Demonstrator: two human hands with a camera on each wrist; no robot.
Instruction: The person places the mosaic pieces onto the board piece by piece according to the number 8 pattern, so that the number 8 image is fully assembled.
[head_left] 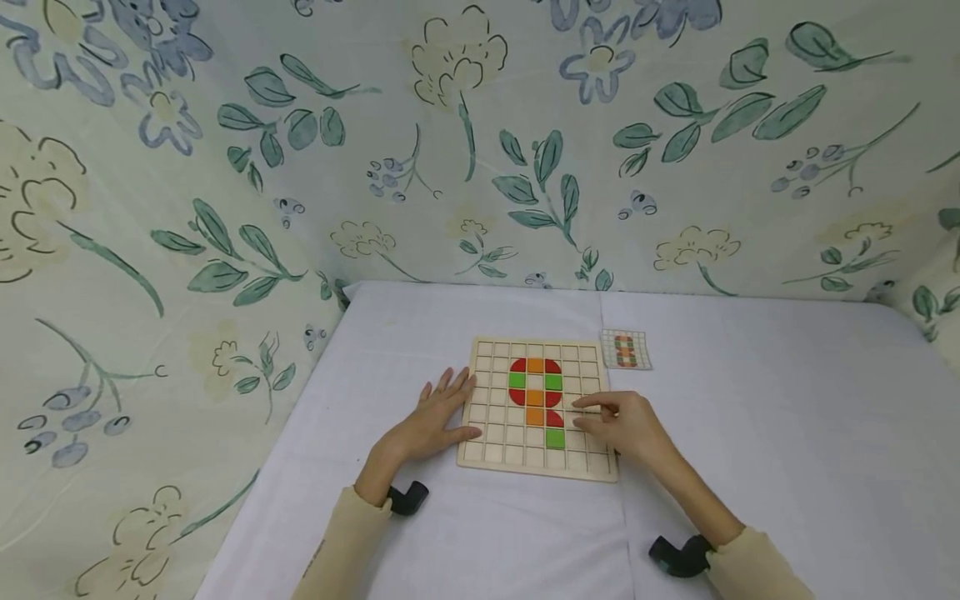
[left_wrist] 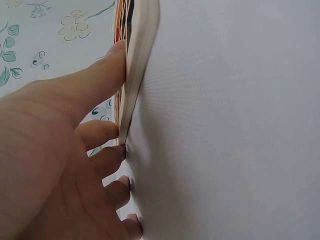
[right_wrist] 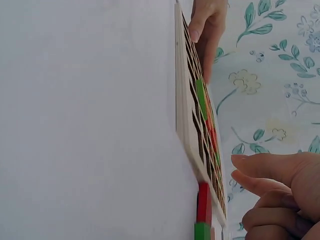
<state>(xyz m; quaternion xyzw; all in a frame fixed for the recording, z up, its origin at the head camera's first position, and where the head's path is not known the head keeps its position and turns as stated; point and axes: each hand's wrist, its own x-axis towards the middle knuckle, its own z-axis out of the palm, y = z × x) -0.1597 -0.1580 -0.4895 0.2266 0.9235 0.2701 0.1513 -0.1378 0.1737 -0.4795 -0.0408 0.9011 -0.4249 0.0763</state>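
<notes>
Left hand: fingers spread, touching board edge. Right hand: thumb, forefinger slightly parted, apparently empty. Align tiles with grid cells before pressing.

Place: seems a cloth-screened corner with a table; cannot be said surely to belong to a home or a studio.
Floral cloth: rises behind the table and along its left side, carries a homely print in blue, green and pale yellow.
White cloth: covers the table top.
Wooden grid board: holds coloured pieces, speaks more of play than of workshop.
</notes>
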